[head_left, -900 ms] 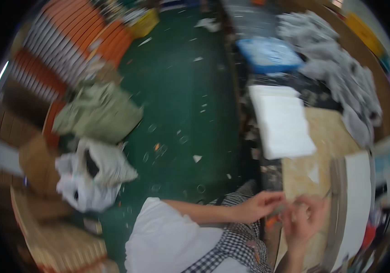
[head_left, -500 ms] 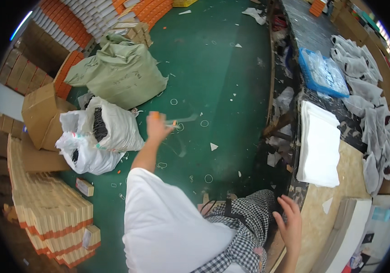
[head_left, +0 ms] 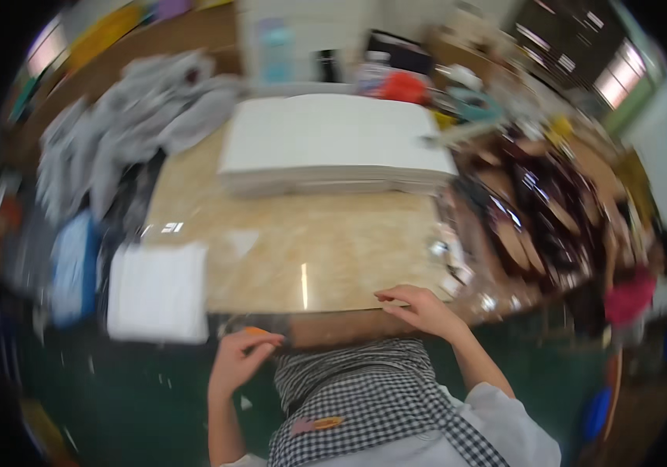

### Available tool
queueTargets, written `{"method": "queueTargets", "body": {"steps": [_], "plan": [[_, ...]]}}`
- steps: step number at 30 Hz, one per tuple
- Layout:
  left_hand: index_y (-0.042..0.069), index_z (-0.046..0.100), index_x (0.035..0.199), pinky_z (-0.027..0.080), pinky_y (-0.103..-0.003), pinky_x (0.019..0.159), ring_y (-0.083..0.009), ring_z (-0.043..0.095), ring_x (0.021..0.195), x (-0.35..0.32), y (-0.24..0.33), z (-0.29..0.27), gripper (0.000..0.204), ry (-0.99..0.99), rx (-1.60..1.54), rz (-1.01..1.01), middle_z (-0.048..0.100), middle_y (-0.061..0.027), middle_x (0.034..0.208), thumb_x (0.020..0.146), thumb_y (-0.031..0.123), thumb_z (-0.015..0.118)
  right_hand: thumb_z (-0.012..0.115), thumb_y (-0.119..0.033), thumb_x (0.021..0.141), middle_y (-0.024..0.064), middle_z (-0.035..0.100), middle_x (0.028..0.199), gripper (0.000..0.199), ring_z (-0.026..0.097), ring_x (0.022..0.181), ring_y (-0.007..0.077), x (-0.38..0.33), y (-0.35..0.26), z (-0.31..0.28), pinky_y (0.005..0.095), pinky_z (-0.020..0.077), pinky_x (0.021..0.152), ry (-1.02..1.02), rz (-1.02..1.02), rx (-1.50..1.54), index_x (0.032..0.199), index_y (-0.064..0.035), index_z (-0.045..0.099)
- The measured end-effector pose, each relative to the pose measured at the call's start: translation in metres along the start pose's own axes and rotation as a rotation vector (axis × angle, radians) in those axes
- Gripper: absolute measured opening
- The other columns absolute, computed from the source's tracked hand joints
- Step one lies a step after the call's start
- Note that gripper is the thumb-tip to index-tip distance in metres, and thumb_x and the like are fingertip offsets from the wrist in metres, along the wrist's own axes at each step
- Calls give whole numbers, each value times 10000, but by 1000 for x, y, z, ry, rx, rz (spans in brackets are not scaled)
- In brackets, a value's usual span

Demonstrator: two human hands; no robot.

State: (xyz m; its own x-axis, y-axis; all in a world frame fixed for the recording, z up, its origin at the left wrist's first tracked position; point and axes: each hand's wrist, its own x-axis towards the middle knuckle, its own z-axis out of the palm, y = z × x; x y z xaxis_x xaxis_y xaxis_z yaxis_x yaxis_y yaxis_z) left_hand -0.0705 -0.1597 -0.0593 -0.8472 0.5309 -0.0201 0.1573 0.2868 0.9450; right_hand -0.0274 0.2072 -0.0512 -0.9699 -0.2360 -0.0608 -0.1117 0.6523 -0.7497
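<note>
My left hand (head_left: 241,362) hangs just off the table's near edge, fingers bent to the right and thumb apart from them. A small orange patch (head_left: 255,331) shows at its fingers; blur hides whether it is worn or held. My right hand (head_left: 420,310) is over the near edge of the tan tabletop (head_left: 333,233), fingers stretched to the left, open, with nothing seen in it. Left of centre, nearest my left hand, lies a stack of white sheets (head_left: 158,292). Farther back is a long, thick stack of white sheets (head_left: 333,136).
Dark, glossy shoe-like pieces (head_left: 532,206) crowd the right side. Grey-white wrapped items (head_left: 131,117) are heaped at the left, above a blue basket (head_left: 74,268). A person in a pink top (head_left: 630,296) is at the far right. Green floor (head_left: 131,397) shows below the table.
My view has swung right, from the floor with sacks and boxes to the tabletop. My left hand has come back from over the floor to the table's edge; translucent strips seen beside it are gone.
</note>
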Motion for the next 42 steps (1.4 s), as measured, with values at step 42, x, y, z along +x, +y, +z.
{"method": "queueTargets", "body": {"steps": [42], "plan": [[-8, 578, 1207, 488, -449, 780, -428, 606, 852, 177, 29, 159, 372, 230, 1107, -477, 629, -224, 1003, 863, 135, 576, 674, -369, 800, 182, 655, 810, 339, 639, 831, 352, 58, 284, -278, 428, 505, 714, 719, 584, -383, 786, -30, 678]]}}
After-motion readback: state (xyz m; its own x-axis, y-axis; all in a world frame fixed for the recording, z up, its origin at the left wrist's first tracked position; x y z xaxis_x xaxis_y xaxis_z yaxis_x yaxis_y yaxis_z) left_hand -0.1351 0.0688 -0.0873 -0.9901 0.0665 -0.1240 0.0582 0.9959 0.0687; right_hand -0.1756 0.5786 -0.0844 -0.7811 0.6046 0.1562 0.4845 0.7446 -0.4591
